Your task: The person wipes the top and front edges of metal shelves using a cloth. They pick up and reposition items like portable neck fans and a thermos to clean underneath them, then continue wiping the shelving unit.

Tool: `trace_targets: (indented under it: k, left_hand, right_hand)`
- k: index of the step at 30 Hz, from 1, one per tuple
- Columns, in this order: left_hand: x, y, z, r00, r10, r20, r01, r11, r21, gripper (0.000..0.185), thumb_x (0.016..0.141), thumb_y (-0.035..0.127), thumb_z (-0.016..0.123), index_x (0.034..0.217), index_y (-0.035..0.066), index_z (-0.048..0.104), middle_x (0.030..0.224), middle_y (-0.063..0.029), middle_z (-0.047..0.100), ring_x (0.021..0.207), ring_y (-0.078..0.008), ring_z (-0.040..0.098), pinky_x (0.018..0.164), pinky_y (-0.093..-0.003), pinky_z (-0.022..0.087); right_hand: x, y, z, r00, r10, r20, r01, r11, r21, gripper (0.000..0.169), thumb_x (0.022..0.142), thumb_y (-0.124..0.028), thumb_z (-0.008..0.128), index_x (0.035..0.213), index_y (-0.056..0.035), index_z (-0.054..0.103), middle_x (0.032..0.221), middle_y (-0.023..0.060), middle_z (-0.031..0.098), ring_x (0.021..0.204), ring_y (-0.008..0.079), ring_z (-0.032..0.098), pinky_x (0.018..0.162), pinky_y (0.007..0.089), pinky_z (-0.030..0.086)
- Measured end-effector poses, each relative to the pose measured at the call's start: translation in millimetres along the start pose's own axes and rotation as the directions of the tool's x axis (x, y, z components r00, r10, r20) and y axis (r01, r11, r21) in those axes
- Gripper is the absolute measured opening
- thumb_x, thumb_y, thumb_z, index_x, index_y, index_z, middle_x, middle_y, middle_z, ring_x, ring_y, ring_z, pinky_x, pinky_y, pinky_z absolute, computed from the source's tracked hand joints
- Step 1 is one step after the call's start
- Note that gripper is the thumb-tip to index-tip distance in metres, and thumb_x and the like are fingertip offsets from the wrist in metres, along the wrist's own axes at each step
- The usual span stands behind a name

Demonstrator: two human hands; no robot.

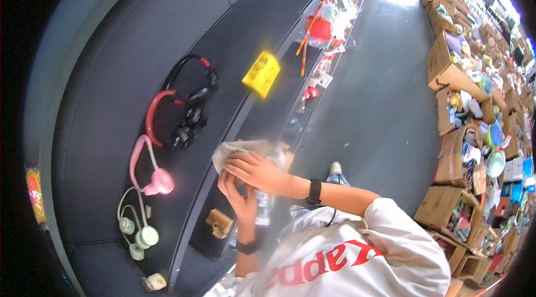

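Note:
Both hands meet at the front edge of a dark shelf [234, 24], around a crumpled grey cloth [224, 156]. My right hand [257, 171] lies over the cloth with its fingers bent onto it. Below it, my left hand [238, 198] pinches the cloth's lower side, fingertips close to the right hand's. Part of the cloth is hidden by the fingers and blurred. On the shelf, left of the hands, lie a pink neck fan [159, 181], a red neckband [151, 114], a black neckband [176, 70] and pale green neck fans [146, 236].
A yellow tag [261, 74] with writing hangs on the shelf edge. A small cardboard box [220, 221] sits on the lower level. Packaged goods [322, 28] line the lower shelf further along. Across the grey floor [377, 100], open cartons [452, 158] overflow with mixed goods.

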State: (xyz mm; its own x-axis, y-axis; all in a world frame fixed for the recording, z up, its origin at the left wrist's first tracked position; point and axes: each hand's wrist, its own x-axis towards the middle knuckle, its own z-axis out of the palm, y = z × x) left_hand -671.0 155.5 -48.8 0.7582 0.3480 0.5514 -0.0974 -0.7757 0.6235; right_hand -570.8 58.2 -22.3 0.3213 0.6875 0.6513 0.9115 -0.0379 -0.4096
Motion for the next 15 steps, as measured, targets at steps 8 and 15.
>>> trace_targets:
  k: [8,15]
  left_hand:
    - [129.1,91.5,163.1,0.97,0.187,0.157,-0.175,0.981,-0.085,0.042,0.074,0.003,0.061,0.116,0.002,0.05,0.119,-0.0155,0.047,0.111,-0.0346,0.04,0.097,-0.0433,0.03]
    - [198.1,122.5,220.1,0.981,0.171,0.091,-0.169,0.985,-0.029,0.037,0.076,-0.003,0.059,0.112,0.004,0.054,0.116,-0.0119,0.049,0.108,-0.0313,0.043,0.094,-0.041,0.036]
  right_hand:
    - [-28.6,144.5,-150.7,0.96,0.231,-0.16,-0.235,0.972,-0.004,0.053,0.064,-0.001,0.06,0.116,-0.002,0.049,0.119,0.0139,0.05,0.117,0.0312,0.045,0.095,0.0411,0.039]
    - [-16.5,228.4,-216.5,0.927,0.353,-0.126,-0.352,0.935,0.032,0.07,0.064,-0.007,0.071,0.128,-0.0089,0.041,0.134,0.0181,0.035,0.119,0.0372,0.042,0.097,0.0409,0.038]
